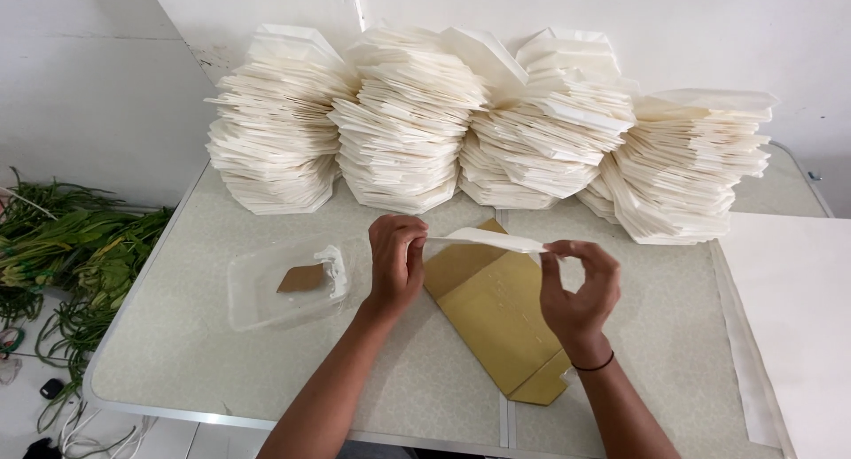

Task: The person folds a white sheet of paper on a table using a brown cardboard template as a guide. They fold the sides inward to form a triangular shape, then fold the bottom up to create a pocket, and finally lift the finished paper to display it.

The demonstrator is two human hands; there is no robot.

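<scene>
My left hand (395, 262) and my right hand (578, 289) hold a flat white paper piece (487, 239) between them, one hand pinching each end, a little above the table. Under it lies a brown cardboard sheet (496, 313), flat on the pale folding table (222, 353). A black band circles my right wrist.
Several tall stacks of folded white paper pieces (408, 122) line the wall at the table's back. A clear plastic container (284, 286) with a brown scrap and a white lump sits left of my hands. A white sheet (789, 317) covers the right side. Green plants (71, 246) lie on the floor at left.
</scene>
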